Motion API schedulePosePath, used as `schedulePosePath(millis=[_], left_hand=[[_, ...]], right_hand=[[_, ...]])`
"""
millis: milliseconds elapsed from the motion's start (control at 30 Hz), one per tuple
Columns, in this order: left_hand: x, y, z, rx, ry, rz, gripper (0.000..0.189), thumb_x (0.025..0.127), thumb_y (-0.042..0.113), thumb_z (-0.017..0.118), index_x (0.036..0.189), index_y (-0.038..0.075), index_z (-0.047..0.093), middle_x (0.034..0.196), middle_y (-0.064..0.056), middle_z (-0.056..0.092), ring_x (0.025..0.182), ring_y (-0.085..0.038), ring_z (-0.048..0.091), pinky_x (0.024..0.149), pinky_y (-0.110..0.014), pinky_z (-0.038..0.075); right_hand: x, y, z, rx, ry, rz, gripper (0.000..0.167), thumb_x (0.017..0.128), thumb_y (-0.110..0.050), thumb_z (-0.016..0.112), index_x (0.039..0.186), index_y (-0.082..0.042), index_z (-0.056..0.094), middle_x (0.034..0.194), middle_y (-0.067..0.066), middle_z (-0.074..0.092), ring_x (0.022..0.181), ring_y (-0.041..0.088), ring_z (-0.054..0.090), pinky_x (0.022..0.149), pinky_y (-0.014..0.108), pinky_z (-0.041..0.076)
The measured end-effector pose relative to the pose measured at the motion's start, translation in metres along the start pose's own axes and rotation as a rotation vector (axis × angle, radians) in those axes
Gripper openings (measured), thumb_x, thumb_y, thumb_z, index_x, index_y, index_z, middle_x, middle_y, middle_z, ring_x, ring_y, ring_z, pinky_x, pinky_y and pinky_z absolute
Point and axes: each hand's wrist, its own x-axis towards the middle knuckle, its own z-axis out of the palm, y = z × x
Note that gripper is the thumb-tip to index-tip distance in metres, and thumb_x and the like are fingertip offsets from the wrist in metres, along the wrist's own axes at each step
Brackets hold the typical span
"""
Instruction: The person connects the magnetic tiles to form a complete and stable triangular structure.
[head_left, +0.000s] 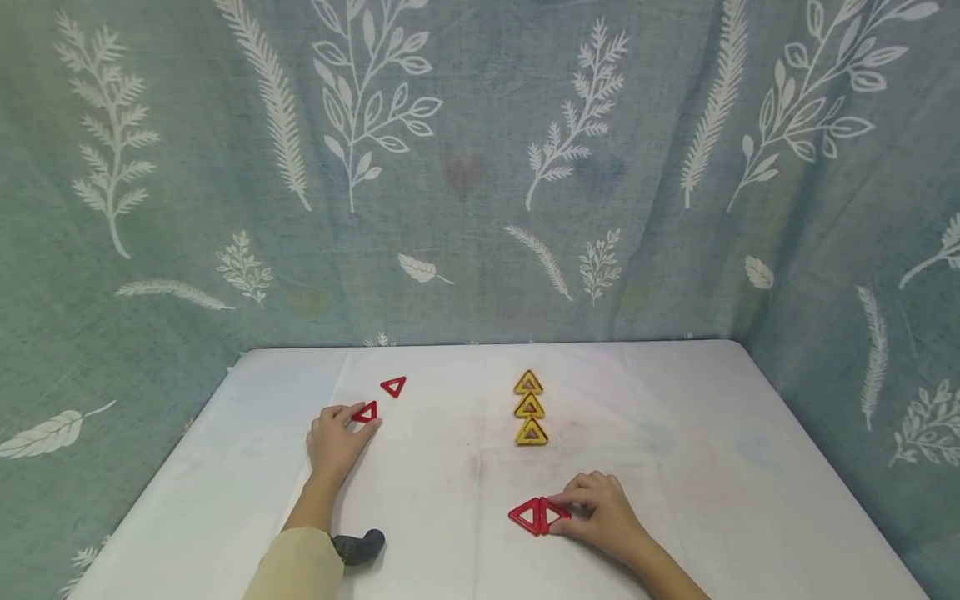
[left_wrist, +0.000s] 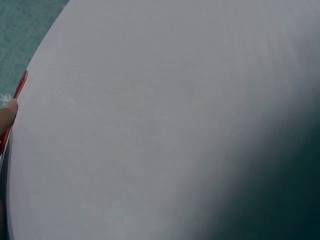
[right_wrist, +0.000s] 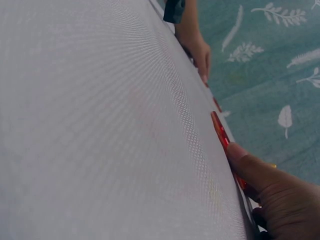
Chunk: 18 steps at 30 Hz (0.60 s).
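My right hand [head_left: 606, 517] pinches a red triangular tile [head_left: 553, 517] between thumb and fingers, its flat side against a second red triangle [head_left: 527, 517] that points left. In the right wrist view the thumb [right_wrist: 250, 162] presses along the red edge [right_wrist: 222, 132]. On the left of the table, my left hand [head_left: 336, 440] pinches another red triangle [head_left: 367, 412] between thumb and fingers. Just beyond it lies a loose red triangle [head_left: 393, 386]. The left wrist view catches only a fingertip [left_wrist: 9, 114] and a red edge at its left border.
Three yellow triangles [head_left: 530, 407] stand in a column, tip to base, toward the back of the white table [head_left: 442, 467]. A dark wrist device [head_left: 360, 547] sits by the left sleeve [head_left: 300, 567]. A leaf-patterned green curtain [head_left: 480, 208] hangs behind the table and along its sides.
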Motion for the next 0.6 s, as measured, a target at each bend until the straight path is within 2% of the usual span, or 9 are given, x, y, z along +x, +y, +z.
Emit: schedulePosePath(millis=[333,600], left_hand=[[-0.008,-0.002,0.000,0.006,0.044,0.045,0.051,0.083,0.034,0.069,0.124,0.005,0.060,0.117,-0.021,0.049,0.107,-0.038,0.043,0.090,-0.052,0.031],[-0.024,0.002,-0.002,0.005,0.026,0.083,0.051,0.081,0.035,0.072,0.123,0.007,0.062,0.115,-0.020,0.053,0.104,-0.036,0.045,0.086,-0.050,0.033]], right_hand=[[0.000,-0.002,0.000,0.008,-0.009,0.006,0.030,0.067,-0.045,0.079,0.090,-0.027,0.076,0.080,-0.021,0.058,0.076,-0.001,0.043,0.069,0.026,0.031],[0.001,-0.003,-0.002,0.004,-0.016,0.013,0.031,0.066,-0.047,0.079,0.090,-0.027,0.076,0.080,-0.022,0.058,0.076,-0.001,0.043,0.068,0.026,0.030]])
